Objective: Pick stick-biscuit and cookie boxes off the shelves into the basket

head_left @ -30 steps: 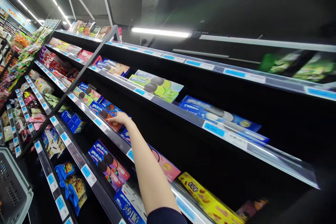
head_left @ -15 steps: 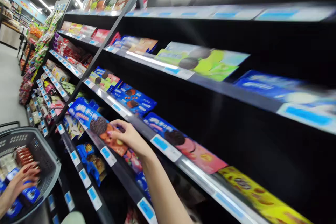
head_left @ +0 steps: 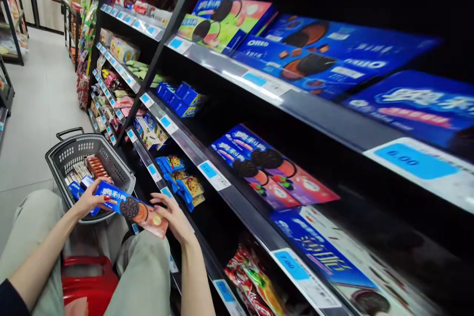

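A blue-and-orange box of Oreo cookies [head_left: 124, 206] lies slanted between my hands, above my knees and the near side of the basket. My left hand [head_left: 89, 201] grips its upper left end, thumb on the front face. At the lower right end is my right hand [head_left: 173, 215], its thumb against the box and its fingers curled along the far edge. Just beyond my left hand stands a grey plastic shopping basket [head_left: 128, 170]. Inside it are brown-and-white packets [head_left: 97, 165] and blue packages, partly hidden by my left hand and the box.
Tilted dark shelves with price tags [head_left: 213, 174] run along my right. They carry Oreo boxes [head_left: 266, 170], blue cookie bags [head_left: 181, 182] and a red candy bag [head_left: 255, 281]. A red stool [head_left: 87, 281] is between my legs. The aisle floor [head_left: 33, 143] stretches away on the left.
My right hand has brought the cookie box from the shelf edge to above my lap. My left hand has left the basket's contents and taken the box's other end. The view has tilted down.
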### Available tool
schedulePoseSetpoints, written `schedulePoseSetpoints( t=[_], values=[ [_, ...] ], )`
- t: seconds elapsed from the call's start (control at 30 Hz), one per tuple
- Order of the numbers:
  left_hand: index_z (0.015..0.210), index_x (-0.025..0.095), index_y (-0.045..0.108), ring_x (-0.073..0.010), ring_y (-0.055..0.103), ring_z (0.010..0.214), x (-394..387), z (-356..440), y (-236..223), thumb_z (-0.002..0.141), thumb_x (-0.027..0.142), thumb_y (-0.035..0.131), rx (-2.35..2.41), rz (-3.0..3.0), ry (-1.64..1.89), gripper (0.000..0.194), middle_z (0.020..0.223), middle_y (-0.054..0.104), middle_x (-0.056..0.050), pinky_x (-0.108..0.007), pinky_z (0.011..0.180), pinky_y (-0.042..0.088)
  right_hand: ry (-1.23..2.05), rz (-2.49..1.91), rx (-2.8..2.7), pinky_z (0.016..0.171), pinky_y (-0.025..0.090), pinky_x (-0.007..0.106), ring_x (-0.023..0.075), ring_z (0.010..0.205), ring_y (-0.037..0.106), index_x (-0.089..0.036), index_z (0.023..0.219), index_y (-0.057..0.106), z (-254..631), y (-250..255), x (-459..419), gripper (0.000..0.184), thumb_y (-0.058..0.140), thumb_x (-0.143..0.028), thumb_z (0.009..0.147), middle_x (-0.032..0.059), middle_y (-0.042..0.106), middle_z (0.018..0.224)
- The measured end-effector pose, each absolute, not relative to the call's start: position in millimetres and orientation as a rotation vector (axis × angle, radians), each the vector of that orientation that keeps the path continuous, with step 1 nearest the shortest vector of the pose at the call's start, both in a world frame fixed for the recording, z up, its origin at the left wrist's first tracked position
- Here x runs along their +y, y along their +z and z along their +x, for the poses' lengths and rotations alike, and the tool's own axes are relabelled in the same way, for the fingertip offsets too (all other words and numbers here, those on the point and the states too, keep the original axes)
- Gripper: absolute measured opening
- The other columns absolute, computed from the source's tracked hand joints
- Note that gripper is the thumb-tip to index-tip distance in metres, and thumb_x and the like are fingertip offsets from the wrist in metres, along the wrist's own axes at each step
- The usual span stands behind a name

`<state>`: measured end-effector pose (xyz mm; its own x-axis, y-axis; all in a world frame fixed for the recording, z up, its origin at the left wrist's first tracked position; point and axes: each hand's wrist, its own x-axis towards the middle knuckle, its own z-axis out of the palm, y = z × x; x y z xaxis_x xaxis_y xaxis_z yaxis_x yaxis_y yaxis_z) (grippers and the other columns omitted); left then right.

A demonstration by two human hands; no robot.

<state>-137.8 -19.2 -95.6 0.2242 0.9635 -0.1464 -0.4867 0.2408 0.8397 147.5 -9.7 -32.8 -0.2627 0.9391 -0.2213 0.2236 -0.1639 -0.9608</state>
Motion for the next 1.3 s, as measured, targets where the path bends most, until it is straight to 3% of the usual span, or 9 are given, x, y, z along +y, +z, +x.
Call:
schedulePoseSetpoints(
  t=[0.13,0.23,0.37,0.5,0.67,0.8,0.9,1.1,1.3],
  values=[
    [0.111,0.024,0.048,-0.0195,0.065,0.076,-17.4,-132.3,-99.4,0.062,0.037,0.084,0.804,0.760,1.179,0.062,0.119,0.050,-0.007,-0.034,0.059,0.060,1.622,-1.105,-1.023,0.086,0.054,0.043,0.0285,0.106,0.063,-0.028,0.121,0.058,164.5,-73.4,-45.5,0.070,0.082,-0.052,0.060,0.0100,0.056,0.129],
    [0.110,0.023,0.050,-0.0213,0.063,0.082,-16.8,-128.4,-103.5,0.059,0.038,0.084,0.802,0.795,1.196,0.063,0.119,0.052,-0.008,-0.031,0.060,0.058,1.551,-1.090,-0.932,0.092,0.053,0.048,0.0311,0.110,0.062,-0.029,0.127,0.051,160.7,-95.7,-66.1,0.087,0.089,-0.046,0.050,0.0106,0.055,0.133],
    [0.107,0.021,0.054,-0.0231,0.060,0.094,-16.4,-123.2,-107.7,0.054,0.036,0.088,0.796,0.858,1.241,0.065,0.114,0.057,-0.007,-0.025,0.070,0.054,1.425,-1.105,-0.893,0.103,0.047,0.050,0.0312,0.120,0.058,-0.032,0.141,0.037,149.1,-97.0,-74.2,0.094,0.084,-0.040,0.061,0.0092,0.055,0.135],
    [0.111,0.021,0.055,-0.0246,0.059,0.101,-16.7,-123.6,-108.3,0.049,0.033,0.091,0.768,0.923,1.232,0.073,0.117,0.059,-0.008,-0.026,0.080,0.052,1.417,-1.130,-0.912,0.101,0.050,0.050,0.0331,0.122,0.057,-0.041,0.145,0.032,148.1,-91.5,-69.8,0.091,0.079,-0.043,0.067,0.0055,0.054,0.138],
    [0.125,0.022,0.046,-0.0316,0.061,0.110,-18.2,-125.0,-105.9,0.050,0.039,0.091,0.697,1.098,1.128,0.089,0.121,0.061,-0.015,-0.038,0.090,0.051,1.455,-1.107,-0.839,0.100,0.050,0.049,0.0330,0.124,0.056,-0.042,0.142,0.037,151.5,-111.0,-60.1,0.085,0.077,-0.047,0.067,0.0044,0.054,0.139],
    [0.122,0.020,0.051,-0.0320,0.056,0.119,-22.7,-121.2,-103.6,0.055,0.041,0.087,0.876,1.428,1.163,0.079,0.125,0.061,-0.015,-0.042,0.102,0.043,1.574,-1.069,-0.776,0.103,0.045,0.053,0.0300,0.122,0.058,-0.043,0.142,0.038,148.4,-136.9,-49.1,0.077,0.068,-0.052,0.072,0.0028,0.054,0.139],
    [0.114,0.021,0.059,-0.0308,0.061,0.110,-28.6,-117.0,-101.1,0.054,0.028,0.087,1.053,1.529,1.150,0.067,0.117,0.065,-0.009,-0.040,0.099,0.044,1.654,-1.150,-0.847,0.098,0.048,0.052,0.0284,0.118,0.061,-0.044,0.142,0.038,140.3,-155.3,-40.7,0.068,0.054,-0.060,0.078,0.0002,0.055,0.139],
    [0.111,0.018,0.065,-0.0299,0.066,0.098,-36.1,-111.8,-97.0,0.052,0.026,0.084,1.179,1.660,1.131,0.062,0.108,0.070,-0.008,-0.038,0.093,0.048,1.745,-1.248,-0.794,0.079,0.055,0.046,0.0315,0.120,0.059,-0.046,0.124,0.058,116.2,-175.4,-34.8,0.047,0.043,-0.059,0.081,-0.0032,0.062,0.129],
    [0.114,0.018,0.063,-0.0294,0.065,0.099,-32.0,-118.0,-100.6,0.055,0.028,0.085,1.190,1.618,1.149,0.064,0.109,0.069,-0.009,-0.038,0.089,0.050,1.615,-1.171,-0.817,0.096,0.050,0.048,0.0316,0.124,0.056,-0.046,0.128,0.052,125.3,-160.5,-39.6,0.050,0.049,-0.059,0.080,-0.0002,0.060,0.131]
  ],
)
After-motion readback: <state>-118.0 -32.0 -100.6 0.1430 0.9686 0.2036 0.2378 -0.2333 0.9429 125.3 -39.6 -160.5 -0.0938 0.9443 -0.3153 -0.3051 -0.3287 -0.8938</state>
